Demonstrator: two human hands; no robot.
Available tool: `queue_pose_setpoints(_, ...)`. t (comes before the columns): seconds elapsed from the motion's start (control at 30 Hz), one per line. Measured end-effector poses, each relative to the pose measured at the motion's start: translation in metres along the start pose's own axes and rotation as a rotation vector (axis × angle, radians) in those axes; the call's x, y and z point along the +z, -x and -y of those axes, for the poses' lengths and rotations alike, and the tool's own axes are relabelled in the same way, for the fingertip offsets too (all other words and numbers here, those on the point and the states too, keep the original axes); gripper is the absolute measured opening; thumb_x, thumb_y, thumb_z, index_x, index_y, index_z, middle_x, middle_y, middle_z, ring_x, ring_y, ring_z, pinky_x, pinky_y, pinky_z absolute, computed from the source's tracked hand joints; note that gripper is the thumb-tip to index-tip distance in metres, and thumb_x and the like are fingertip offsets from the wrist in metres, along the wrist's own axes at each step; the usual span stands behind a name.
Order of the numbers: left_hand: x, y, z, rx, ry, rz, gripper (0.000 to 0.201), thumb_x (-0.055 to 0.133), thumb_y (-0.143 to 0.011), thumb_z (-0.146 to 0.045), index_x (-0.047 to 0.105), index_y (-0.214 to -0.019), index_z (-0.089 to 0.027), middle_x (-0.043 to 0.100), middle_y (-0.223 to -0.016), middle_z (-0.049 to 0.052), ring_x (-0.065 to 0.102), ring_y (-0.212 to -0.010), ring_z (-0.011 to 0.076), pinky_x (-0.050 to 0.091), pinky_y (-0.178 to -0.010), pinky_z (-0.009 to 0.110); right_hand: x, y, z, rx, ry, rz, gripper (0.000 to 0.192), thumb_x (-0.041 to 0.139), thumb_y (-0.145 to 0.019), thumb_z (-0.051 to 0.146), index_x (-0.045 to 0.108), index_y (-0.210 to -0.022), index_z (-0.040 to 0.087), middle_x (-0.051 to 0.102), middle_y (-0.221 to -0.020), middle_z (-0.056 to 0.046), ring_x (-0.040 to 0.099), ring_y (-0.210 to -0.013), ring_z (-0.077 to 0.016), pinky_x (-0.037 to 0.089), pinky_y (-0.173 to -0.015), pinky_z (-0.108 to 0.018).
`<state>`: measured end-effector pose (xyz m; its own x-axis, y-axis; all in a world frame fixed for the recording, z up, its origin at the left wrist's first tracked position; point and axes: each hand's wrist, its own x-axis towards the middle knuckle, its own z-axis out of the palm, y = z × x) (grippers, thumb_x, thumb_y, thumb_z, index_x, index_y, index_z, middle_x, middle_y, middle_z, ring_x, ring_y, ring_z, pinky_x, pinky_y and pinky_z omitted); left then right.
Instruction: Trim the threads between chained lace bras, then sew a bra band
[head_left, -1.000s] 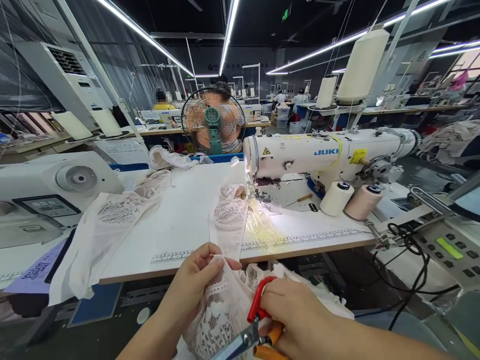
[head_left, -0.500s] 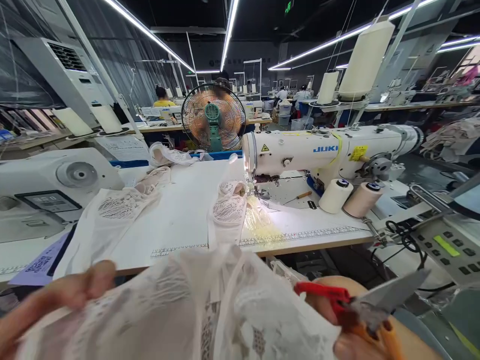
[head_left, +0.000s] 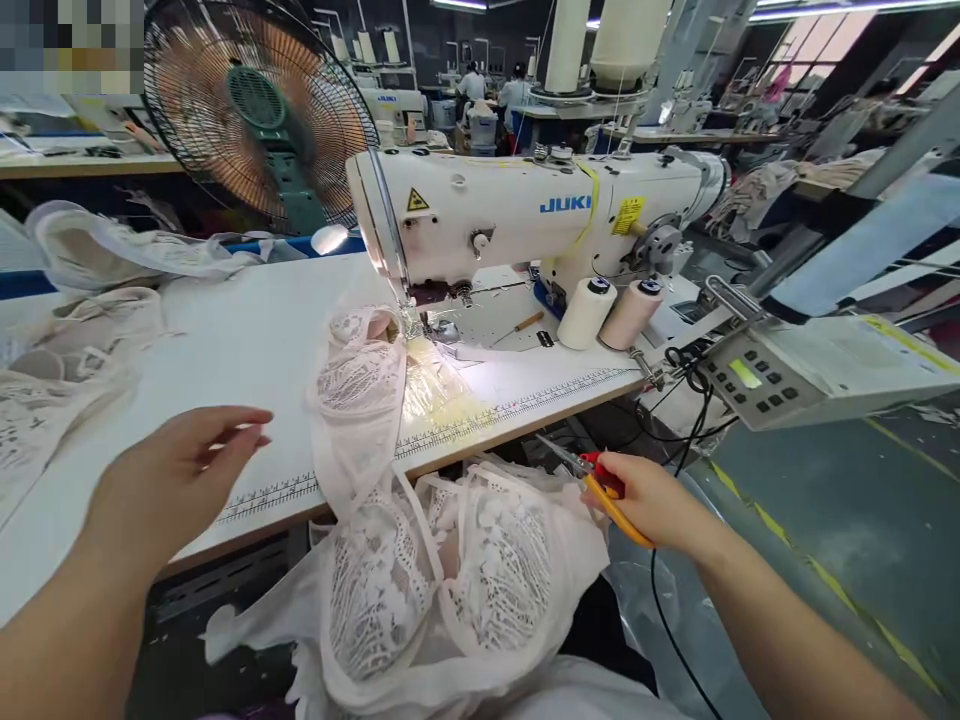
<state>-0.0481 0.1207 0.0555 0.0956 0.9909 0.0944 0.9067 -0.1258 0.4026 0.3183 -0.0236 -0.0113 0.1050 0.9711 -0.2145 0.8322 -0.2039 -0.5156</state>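
My right hand (head_left: 649, 500) grips scissors (head_left: 611, 500) with red and orange handles, their blades pointing up and left near the table's front edge. Over the white tabletop, my left hand (head_left: 176, 475) is open and holds nothing, its fingers stretched to the right. A white lace bra (head_left: 502, 560) lies across my lap below the edge, cups facing up. Its nearest hand is the right one, beside its right side. Another lace cup piece (head_left: 360, 370) rests on the table by the sewing machine's needle and hangs over the edge toward the bra.
A white JUKI sewing machine (head_left: 495, 215) stands on the table, with two thread cones (head_left: 586, 313) and a wooden-handled tool (head_left: 529, 321) beside it. More lace bras (head_left: 75, 340) lie at left. A fan (head_left: 259, 110) stands behind. A control box (head_left: 757, 375) and cables are at right.
The bra has gone from being held up before me to lying on my lap. My left hand has let go and moved over the table. The view has turned right and down.
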Motion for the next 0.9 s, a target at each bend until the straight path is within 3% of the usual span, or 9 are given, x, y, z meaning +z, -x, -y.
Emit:
queue_pose_setpoints(0.07, 0.017, -0.024, -0.012, 0.244, -0.193, 0.148, 0.042, 0.035, -0.086, -0.032, 0.043, -0.122, -0.012, 0.05, -0.126, 0.011, 0.05, -0.111, 0.0264, 0.04, -0.087, 0.033, -0.004, 0.004, 0.0, 0.02, -0.013, -0.027, 0.03, 0.053, -0.073, 0.036, 0.031, -0.059, 0.021, 0.041, -0.057, 0.004, 0.037, -0.051, -0.0108, 0.029, -0.048, -0.022)
queue_pose_setpoints(0.13, 0.03, -0.042, -0.019, 0.386, -0.268, 0.23, 0.045, 0.031, -0.087, -0.029, 0.04, -0.125, -0.006, 0.045, -0.132, 0.014, 0.042, -0.12, 0.0264, 0.033, -0.096, 0.034, -0.007, 0.005, 0.003, 0.019, -0.021, -0.043, 0.032, 0.053, -0.073, 0.038, 0.03, -0.059, 0.021, 0.041, -0.057, 0.004, 0.036, -0.051, -0.0107, 0.029, -0.047, -0.022)
queue_pose_setpoints(0.3, 0.035, -0.058, -0.011, 0.428, -0.38, 0.226, 0.039, 0.033, -0.087, -0.035, 0.053, -0.106, -0.008, 0.056, -0.113, 0.013, 0.05, -0.109, 0.0337, 0.03, -0.096, 0.049, -0.004, 0.002, 0.008, -0.003, -0.13, -0.011, 0.023, 0.052, -0.073, 0.035, 0.039, -0.062, 0.02, 0.046, -0.062, 0.002, 0.041, -0.056, -0.0121, 0.033, -0.05, -0.023)
queue_pose_setpoints(0.43, 0.025, -0.045, 0.012, 0.454, -0.505, 0.252, 0.033, 0.032, -0.087, -0.037, 0.055, -0.086, -0.014, 0.057, -0.088, 0.006, 0.055, -0.094, 0.0278, 0.037, -0.09, 0.04, -0.003, -0.007, 0.014, -0.034, -0.209, -0.028, 0.021, 0.052, -0.074, 0.036, 0.045, -0.066, 0.018, 0.047, -0.063, 0.001, 0.042, -0.058, -0.0126, 0.036, -0.052, -0.024)
queue_pose_setpoints(0.57, 0.017, -0.022, 0.046, 0.407, -0.395, 0.259, 0.027, 0.038, -0.083, -0.036, 0.049, -0.099, -0.016, 0.051, -0.108, 0.009, 0.05, -0.103, 0.0258, 0.035, -0.093, 0.036, -0.001, -0.017, 0.028, -0.105, -0.282, -0.024, 0.024, 0.057, -0.071, 0.039, 0.047, -0.066, 0.018, 0.049, -0.065, 0.001, 0.044, -0.058, -0.0127, 0.037, -0.053, -0.025)
queue_pose_setpoints(0.7, 0.011, -0.001, 0.08, 0.347, -0.277, 0.241, 0.026, 0.038, -0.079, -0.03, 0.047, -0.1, -0.019, 0.052, -0.11, 0.011, 0.049, -0.104, 0.0281, 0.034, -0.094, 0.04, 0.003, -0.024, 0.043, -0.206, -0.323, 0.036, 0.021, 0.058, -0.072, 0.036, 0.048, -0.067, 0.017, 0.052, -0.067, 0.0, 0.046, -0.06, -0.013, 0.039, -0.055, -0.025)
queue_pose_setpoints(0.9, 0.009, 0.023, 0.101, 0.384, -0.341, 0.188, 0.027, 0.036, -0.079, -0.024, 0.043, -0.105, -0.019, 0.052, -0.108, 0.011, 0.048, -0.105, 0.027, 0.033, -0.094, 0.041, 0.006, -0.026, 0.058, -0.315, -0.343, 0.036, 0.019, 0.057, -0.073, 0.033, 0.048, -0.067, 0.017, 0.052, -0.068, 0.0, 0.046, -0.06, -0.012, 0.04, -0.056, -0.024)
